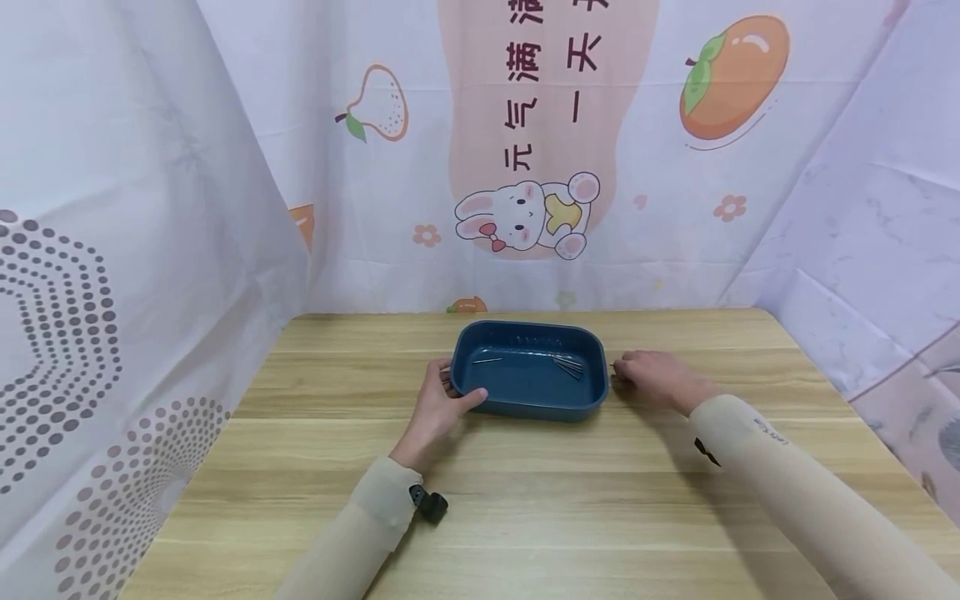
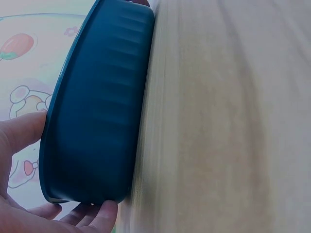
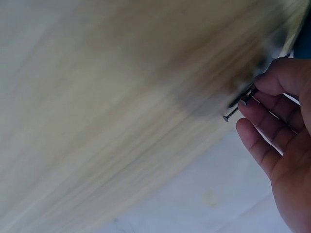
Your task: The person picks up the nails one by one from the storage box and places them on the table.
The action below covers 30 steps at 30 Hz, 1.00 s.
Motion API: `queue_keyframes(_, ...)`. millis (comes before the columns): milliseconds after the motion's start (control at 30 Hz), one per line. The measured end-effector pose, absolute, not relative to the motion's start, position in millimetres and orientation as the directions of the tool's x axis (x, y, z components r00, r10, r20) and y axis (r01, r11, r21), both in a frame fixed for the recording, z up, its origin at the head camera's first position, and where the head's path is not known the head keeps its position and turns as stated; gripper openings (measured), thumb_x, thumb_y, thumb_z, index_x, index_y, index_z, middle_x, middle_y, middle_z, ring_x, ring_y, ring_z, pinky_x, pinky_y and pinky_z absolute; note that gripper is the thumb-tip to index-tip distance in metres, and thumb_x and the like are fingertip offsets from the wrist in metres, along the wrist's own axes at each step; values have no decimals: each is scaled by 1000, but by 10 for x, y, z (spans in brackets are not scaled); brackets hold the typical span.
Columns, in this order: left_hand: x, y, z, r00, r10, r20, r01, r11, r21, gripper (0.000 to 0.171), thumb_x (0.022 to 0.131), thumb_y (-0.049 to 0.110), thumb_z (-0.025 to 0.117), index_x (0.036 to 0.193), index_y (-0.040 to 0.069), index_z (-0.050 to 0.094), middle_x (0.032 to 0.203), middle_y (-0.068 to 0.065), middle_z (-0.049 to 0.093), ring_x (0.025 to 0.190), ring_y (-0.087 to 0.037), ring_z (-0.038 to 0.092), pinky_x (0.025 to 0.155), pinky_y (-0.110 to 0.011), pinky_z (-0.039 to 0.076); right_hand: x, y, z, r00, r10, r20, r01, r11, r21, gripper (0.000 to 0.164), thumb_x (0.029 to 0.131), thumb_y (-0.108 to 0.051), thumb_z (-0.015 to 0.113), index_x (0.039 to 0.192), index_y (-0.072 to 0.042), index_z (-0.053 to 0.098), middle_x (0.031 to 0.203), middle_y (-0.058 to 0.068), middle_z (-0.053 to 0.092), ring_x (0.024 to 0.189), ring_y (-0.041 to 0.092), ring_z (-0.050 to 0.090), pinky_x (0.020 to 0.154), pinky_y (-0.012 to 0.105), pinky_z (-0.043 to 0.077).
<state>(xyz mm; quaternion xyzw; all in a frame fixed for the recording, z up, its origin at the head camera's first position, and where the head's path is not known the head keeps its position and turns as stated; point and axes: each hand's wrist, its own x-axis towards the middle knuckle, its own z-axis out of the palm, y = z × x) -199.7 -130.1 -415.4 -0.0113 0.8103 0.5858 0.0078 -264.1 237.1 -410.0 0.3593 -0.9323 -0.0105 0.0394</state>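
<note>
In the head view a dark blue rectangular tray point(image 1: 517, 390) sits on the wooden table. Inside it, several thin metal nails point(image 1: 568, 365) lie toward the right and a single nail point(image 1: 487, 361) lies at the left. My left hand point(image 1: 441, 408) grips the tray's left end, thumb over the near rim and fingers against the outer wall. Just off the tray's right end is my right hand point(image 1: 660, 377). Seen from the right wrist, its thumb and fingers pinch nails point(image 3: 249, 95), their heads poking out close over the tabletop.
The wooden table point(image 1: 525, 508) extends toward me and to both sides. Behind it hangs a white curtain point(image 1: 420, 183) printed with fruit, a rabbit and characters. More curtains stand at the left and right.
</note>
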Motion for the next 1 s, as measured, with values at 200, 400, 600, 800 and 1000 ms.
queue_keyframes(200,-2006,-1290,-4166,-999,-15,-33,-36,321,946,74,82,22,77,139,8,31,132,-18,47,117,-31,53,96,-44,46,-2632,2400,-4127,-729,-677,96,-676,735,55,18,82,6,63,78,-11,58,70,-3,48,62,14,50,54,36,46)
queue_keyframes(400,-2008,-1291,-4169,-999,-20,-36,-40,326,945,75,81,23,78,139,8,31,133,-19,46,118,-31,52,97,-44,46,-2629,2393,-4118,-737,-669,93,-669,742,43,18,82,6,64,77,-11,59,70,-2,49,61,15,50,55,37,47)
queue_keyframes(600,-2005,-1292,-4171,-1000,-6,-21,-22,322,946,75,82,22,77,139,6,31,132,-21,47,116,-33,53,96,-45,46,-2613,2404,-4102,-733,-675,81,-674,738,46,18,83,6,63,77,-10,59,71,-1,50,62,16,52,57,37,48)
queue_keyframes(800,-1995,-1293,-4163,-1000,1,-18,-17,324,946,76,82,23,77,140,5,31,132,-21,47,117,-33,54,96,-44,47,-2610,2402,-4099,-741,-669,57,-667,743,52,15,84,4,64,80,-10,61,73,0,52,65,17,55,58,38,50)
queue_keyframes(1000,-1993,-1292,-4149,-1000,-8,-14,-16,321,947,74,82,22,77,139,6,32,131,-21,48,116,-33,54,95,-43,47,-2632,2401,-4097,-740,-671,49,-669,741,62,14,85,1,65,80,-11,60,73,0,52,63,17,54,57,37,48)
